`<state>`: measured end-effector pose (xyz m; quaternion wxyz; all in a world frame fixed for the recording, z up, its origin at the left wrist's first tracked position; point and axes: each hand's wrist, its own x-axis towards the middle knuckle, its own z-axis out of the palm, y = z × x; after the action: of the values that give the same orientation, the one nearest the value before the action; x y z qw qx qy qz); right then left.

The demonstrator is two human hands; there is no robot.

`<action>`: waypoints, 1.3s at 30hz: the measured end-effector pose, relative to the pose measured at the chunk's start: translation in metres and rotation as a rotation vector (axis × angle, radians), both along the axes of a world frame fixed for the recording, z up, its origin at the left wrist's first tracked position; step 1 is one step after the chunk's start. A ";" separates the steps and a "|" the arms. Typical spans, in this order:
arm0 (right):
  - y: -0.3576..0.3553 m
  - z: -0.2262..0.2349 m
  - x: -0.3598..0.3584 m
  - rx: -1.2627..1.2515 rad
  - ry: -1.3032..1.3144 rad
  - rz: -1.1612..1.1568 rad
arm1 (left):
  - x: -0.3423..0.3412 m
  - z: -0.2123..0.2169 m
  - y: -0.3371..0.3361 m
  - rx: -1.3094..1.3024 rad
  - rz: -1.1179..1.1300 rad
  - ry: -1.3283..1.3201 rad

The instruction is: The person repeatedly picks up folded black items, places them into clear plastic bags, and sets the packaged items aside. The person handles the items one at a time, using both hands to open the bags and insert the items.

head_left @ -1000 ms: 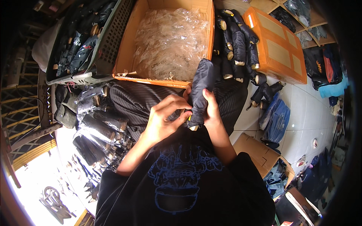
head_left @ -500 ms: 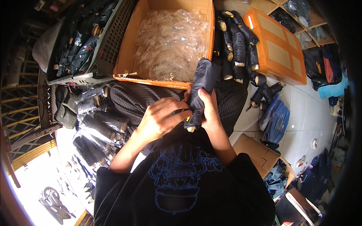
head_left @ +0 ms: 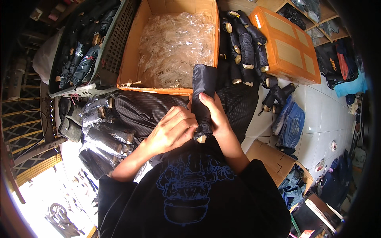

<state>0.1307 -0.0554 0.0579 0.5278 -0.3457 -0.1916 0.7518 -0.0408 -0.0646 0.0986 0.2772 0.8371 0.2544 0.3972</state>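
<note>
Change noted: left hand (head_left: 171, 130) has slid in over the lower end of the folded umbrella (head_left: 203, 99), fingers now curled about its wooden handle tip; the sleeve looks nearly seated. Right hand (head_left: 214, 115) clasps the shaft upright over the lap, just before the orange carton (head_left: 127, 59). Item: dark navy, compact, smooth fabric cover.

One head-worn fisheye looks steeply down, close over the lap, its dark rim probably hiding the room's edges.
</note>
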 end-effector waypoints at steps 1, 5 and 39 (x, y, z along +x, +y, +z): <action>0.000 0.001 -0.001 0.025 -0.042 -0.013 | 0.000 0.001 0.000 -0.037 -0.003 -0.010; 0.003 0.006 0.005 0.055 -0.023 0.014 | -0.003 -0.002 0.004 -0.337 0.069 -0.108; -0.025 0.023 0.010 0.197 0.240 0.090 | 0.010 -0.015 -0.014 -0.155 0.268 -0.263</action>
<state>0.1404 -0.0805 0.0806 0.5441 -0.1910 -0.2151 0.7882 -0.0308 -0.0790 0.0836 0.3164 0.7128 0.3550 0.5155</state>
